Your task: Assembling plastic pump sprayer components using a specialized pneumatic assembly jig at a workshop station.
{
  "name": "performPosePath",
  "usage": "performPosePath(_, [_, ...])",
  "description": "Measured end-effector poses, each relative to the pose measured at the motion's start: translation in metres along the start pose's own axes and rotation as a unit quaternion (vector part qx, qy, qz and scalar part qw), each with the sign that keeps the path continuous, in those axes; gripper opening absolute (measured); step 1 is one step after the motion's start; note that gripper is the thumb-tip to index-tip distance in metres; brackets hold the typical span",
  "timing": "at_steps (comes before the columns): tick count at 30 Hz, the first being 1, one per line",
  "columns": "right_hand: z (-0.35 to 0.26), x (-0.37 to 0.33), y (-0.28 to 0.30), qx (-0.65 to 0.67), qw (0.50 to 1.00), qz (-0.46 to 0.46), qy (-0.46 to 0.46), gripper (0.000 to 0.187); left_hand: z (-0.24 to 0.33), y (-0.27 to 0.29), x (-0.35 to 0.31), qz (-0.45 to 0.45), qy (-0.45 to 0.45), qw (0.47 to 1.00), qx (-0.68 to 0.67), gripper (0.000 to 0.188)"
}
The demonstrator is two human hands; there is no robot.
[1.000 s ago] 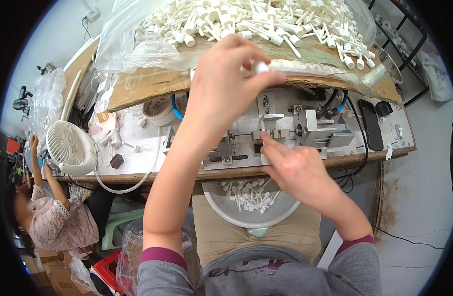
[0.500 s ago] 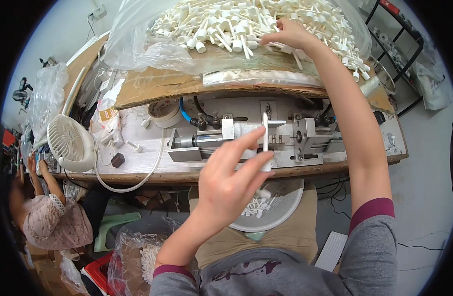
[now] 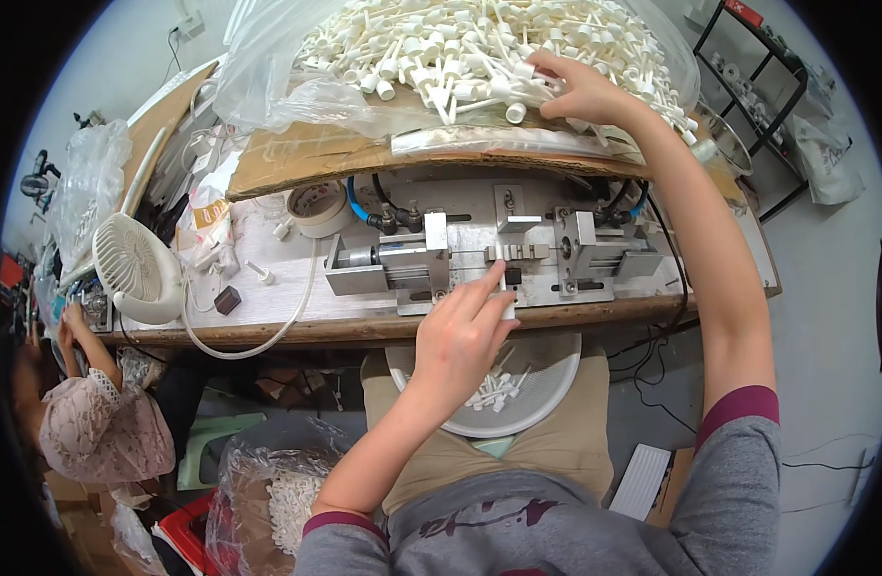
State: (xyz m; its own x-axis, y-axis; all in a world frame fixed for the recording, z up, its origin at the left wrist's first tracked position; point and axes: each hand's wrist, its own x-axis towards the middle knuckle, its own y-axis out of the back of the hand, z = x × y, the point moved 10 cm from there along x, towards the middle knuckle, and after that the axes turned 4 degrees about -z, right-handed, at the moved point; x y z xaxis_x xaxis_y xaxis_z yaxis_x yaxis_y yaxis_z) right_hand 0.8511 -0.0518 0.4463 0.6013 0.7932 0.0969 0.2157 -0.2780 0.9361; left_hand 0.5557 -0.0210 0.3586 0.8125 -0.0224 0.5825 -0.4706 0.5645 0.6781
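Note:
My left hand is at the front of the metal clamping fixture, with thumb and fingers closed on a white plastic stick piece. That piece stands against the small block in the fixture's middle; my fingers hide part of it. Farther away, my right hand reaches into a large heap of white capped plastic sticks. Its thumb and forefinger are spread apart around some of the pieces, touching the heap, and its other fingers are partly hidden.
The heap lies in clear plastic on a cardboard sheet above the bench. A white mesh basket with several white pieces rests on my lap. A small fan, a tape roll and a hose stand left. Another person's sleeve shows far left.
My left hand has lowered the white stick piece from above the fixture down to its middle block. My right hand stays at the heap, its thumb and forefinger farther apart, and pieces there have shifted.

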Motion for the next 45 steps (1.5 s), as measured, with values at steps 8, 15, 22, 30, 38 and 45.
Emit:
performPosePath(8, [-0.035,-0.027,0.02,-0.061,0.993,0.099,0.028,0.044,-0.003,-0.025,0.01,-0.082,0.008,0.989,0.12,0.026])
performPosePath(15, [0.014,-0.027,0.035,0.133,0.976,0.17,0.012,0.038,-0.009,-0.029,0.026,-0.134,0.023,0.987,0.085,0.028])
performPosePath(22, [0.033,-0.037,0.062,0.307,0.942,0.133,-0.008,0.025,-0.013,-0.026,0.024,-0.118,0.016,0.99,0.072,0.031])
performPosePath(30, [-0.011,-0.081,0.027,0.468,0.881,0.07,-0.016,0.03,-0.021,0.043,0.044,0.043,0.092,0.975,-0.195,0.076])
performPosePath(38, [-0.08,-0.144,-0.05,0.601,0.795,-0.032,-0.076,0.023,0.011,0.073,0.036,0.027,0.026,0.97,-0.242,0.037])
performPosePath(45, [-0.041,-0.175,-0.05,0.621,0.771,0.102,-0.097,0.016,-0.001,0.019,0.014,-0.036,0.042,0.998,-0.041,0.029])
